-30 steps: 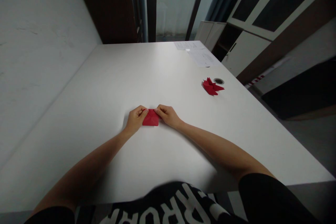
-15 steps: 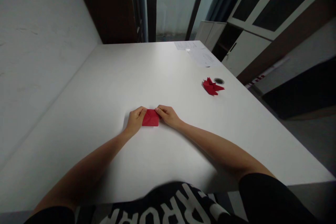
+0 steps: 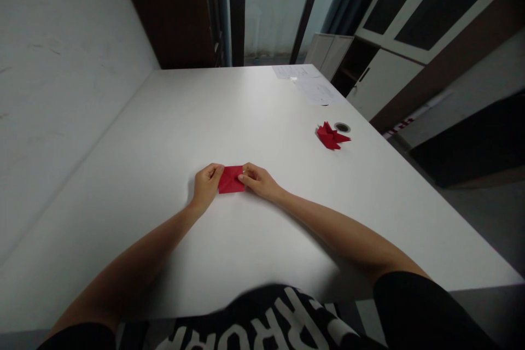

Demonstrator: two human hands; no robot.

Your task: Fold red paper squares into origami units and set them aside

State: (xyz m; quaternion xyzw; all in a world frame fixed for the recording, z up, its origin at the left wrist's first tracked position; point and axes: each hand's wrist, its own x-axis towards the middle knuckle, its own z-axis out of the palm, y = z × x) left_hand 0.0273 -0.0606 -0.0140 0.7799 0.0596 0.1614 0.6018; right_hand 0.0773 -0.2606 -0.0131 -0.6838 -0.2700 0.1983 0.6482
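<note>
A small folded red paper lies on the white table in front of me. My left hand pinches its left edge with curled fingers. My right hand pinches its right edge, thumb and fingers pressed onto the paper. Both forearms reach out over the table from the near edge.
A finished red folded paper figure sits to the right, beside a round cable hole. White printed sheets lie at the far right corner. A wall runs along the left; cabinets stand to the right.
Both hands and the red paper have shifted slightly left and away from me. The paper looks flatter and more squared than a second ago.
</note>
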